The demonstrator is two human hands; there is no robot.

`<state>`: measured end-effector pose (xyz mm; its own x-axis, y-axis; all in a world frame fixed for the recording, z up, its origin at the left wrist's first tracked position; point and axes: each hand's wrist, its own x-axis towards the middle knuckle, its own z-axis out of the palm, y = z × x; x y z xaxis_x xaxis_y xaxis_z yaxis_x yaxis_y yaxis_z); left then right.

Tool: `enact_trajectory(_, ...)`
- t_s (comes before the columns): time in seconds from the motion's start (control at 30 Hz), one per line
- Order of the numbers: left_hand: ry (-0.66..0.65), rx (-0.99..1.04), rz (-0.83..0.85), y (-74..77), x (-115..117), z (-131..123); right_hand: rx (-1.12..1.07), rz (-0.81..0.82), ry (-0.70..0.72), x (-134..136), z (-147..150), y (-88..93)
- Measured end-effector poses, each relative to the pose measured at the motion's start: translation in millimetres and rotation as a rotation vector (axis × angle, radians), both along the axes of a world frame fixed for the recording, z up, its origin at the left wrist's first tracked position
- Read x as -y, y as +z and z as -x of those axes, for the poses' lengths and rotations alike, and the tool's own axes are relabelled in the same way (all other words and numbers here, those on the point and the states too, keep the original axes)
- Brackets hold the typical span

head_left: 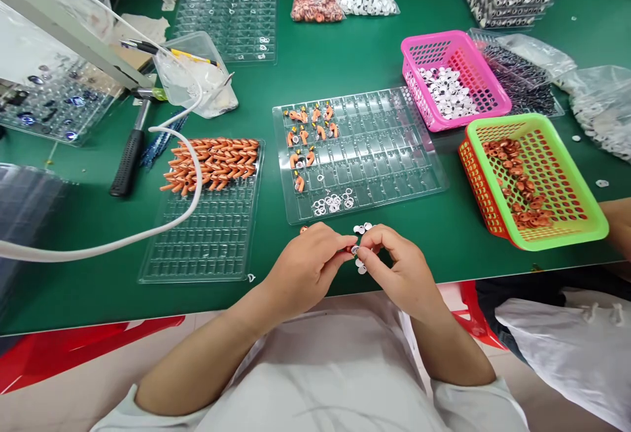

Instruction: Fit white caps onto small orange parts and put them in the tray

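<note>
My left hand [306, 262] pinches a small reddish-brown part [349, 248] between thumb and forefinger. Against it, my right hand [403, 273] pinches a small white disc [355, 250]; the fingers of both hands nearly meet. More white discs [362, 228] lie on the green table beside and behind the right fingers. A brown piece [303, 229] shows just beyond the left knuckles. Beyond both hands sits a transparent compartment tray [384, 143] with orange curved parts [320, 131] at its left and white rings [335, 203] along its front edge.
At left, another transparent tray [207, 235] carries stacked orange-brown parts [211, 164], crossed by a white hose [194, 189]. A hammer [129, 159] lies farther left. On the right stand a pink basket [411, 77] of white discs and a green basket [586, 202] of brown pieces, near another person's arm [618, 225].
</note>
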<state>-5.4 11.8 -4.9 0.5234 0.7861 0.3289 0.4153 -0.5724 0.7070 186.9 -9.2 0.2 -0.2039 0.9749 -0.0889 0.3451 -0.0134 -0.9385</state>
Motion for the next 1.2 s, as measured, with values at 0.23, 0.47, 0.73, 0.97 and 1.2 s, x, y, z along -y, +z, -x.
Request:
enact_trajectory(0.23, -0.022, -0.021, -0.038, -4.0, -2.0, -1.4, 0.022, -0.006, 0.006, 0.6, -2.0, -2.0)
enact_trajectory(0.47, -0.069, -0.057, 0.004, -7.1, -0.9, -1.3, 0.086, 0.036, 0.07, -2.6, -5.9, 0.7)
enact_trajectory(0.73, -0.085, -0.042, 0.067, -6.7, -0.3, -1.8, 0.093, -0.003, 0.11, -3.6, -7.4, -1.0)
enact_trajectory(0.97, -0.081, -0.012, 0.128, -8.7, 2.3, -3.1, 0.095, -0.049, 0.156, -3.0, -8.3, -2.2)
enact_trajectory(1.2, 0.024, 0.125, 0.174, -2.5, 5.5, -5.9, -0.134, 0.006, 0.125, -3.0, -11.0, -9.3)
